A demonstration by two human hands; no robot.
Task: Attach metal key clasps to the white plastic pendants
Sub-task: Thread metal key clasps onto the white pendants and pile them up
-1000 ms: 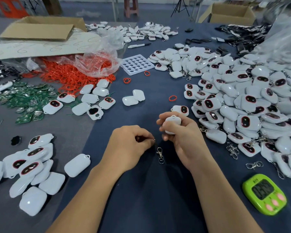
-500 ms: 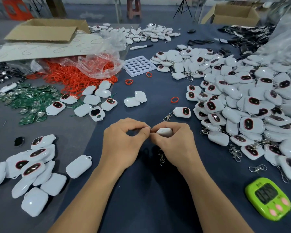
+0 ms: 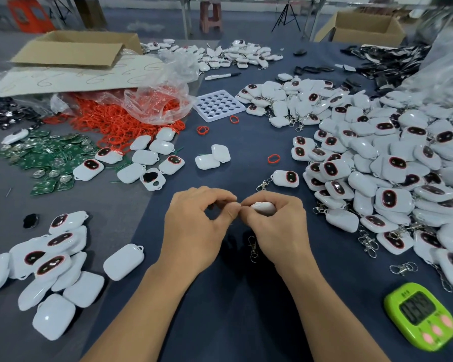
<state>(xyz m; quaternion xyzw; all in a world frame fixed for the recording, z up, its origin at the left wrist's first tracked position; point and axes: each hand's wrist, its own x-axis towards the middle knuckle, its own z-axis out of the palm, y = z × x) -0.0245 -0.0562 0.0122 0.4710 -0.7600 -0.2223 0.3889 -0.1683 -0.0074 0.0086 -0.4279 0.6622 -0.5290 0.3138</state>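
Observation:
My right hand [image 3: 275,226] grips a white plastic pendant [image 3: 264,207] over the middle of the dark blue cloth. My left hand [image 3: 194,226] meets it fingertip to fingertip, thumb and forefinger pinching at the pendant's corner; the split ring there is too small to make out. A metal key clasp [image 3: 253,248] hangs below between the two hands. A finished pendant with its clasp [image 3: 285,178] lies just beyond my hands.
A big heap of white pendants [image 3: 377,163] fills the right side, with loose clasps [image 3: 368,242] at its near edge. More pendants [image 3: 50,262] lie near left. Red rings [image 3: 120,121], green circuit boards [image 3: 47,158], a white tray [image 3: 219,105] and a green timer [image 3: 421,316] also lie on the table.
My hands came together: the left one, pinching the clasp's ring, moved right and up to the pendant in my right hand. They now stay joined, with the clasp dangling beneath.

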